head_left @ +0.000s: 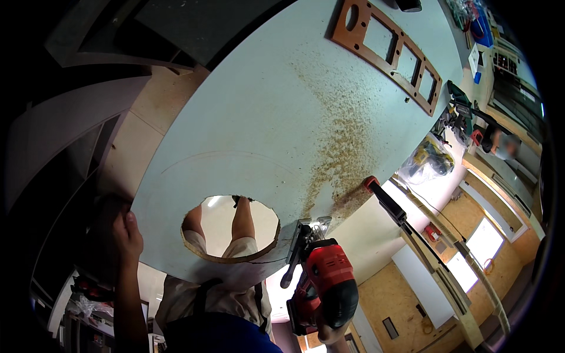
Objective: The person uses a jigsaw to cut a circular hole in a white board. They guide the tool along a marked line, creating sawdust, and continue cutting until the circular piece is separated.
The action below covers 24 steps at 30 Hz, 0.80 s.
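Note:
A pale blue board point(235, 135) with a curved left side fills the middle of the view. Near its lower end is a rough-edged round hole, and my legs point(242, 220) show through it. My right hand point(331, 332), mostly hidden behind the tool, grips a red and black jigsaw point(332, 265). The jigsaw's base plate point(299, 238) rests on the board just right of the hole. A thin dark line runs from the hole's lower rim towards it. At the board's left edge, my left hand point(128, 235) has its fingers curled and holds the edge.
Sawdust point(344, 147) is scattered up the board's right half. A brown template point(391, 56) with cut-outs lies at the far end. A red-and-black bar tool point(388, 200) meets the right edge. Beyond stand a bagged yellow tool point(432, 159) and another person point(503, 144).

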{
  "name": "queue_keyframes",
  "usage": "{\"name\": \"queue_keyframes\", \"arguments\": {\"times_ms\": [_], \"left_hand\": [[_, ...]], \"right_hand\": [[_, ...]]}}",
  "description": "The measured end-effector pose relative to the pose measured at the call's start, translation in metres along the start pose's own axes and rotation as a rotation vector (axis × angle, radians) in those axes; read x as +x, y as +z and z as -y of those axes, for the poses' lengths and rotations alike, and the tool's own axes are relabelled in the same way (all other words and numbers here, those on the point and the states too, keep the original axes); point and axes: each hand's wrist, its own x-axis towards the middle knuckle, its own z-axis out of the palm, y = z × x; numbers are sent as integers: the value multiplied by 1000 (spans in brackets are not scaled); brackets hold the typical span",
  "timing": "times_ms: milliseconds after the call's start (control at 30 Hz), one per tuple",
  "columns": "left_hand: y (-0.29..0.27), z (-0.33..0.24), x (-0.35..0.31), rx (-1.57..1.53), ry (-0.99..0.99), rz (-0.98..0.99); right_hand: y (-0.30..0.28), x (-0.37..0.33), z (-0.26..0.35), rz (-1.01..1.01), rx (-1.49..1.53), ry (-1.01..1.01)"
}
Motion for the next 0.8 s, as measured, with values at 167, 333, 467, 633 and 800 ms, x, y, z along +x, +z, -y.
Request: {"name": "queue_keyframes", "arguments": {"times_ms": [167,333,467,633,800], "left_hand": [[0,3,-3,-3,-17,-18],[0,2,-2,5,-3,-31],[2,-2,0,7,15,-45],[3,-3,0,16,2,-48],[5,-3,-1,35,12,-84]], "right_hand": [[4,5,12,-4,-43,19],[-1,5,9,-28,-106,25],[0,7,6,-41,-86,-32],[-3,7,4,-17,-33,-20],[-5,4,3,-30,16,7]]}}
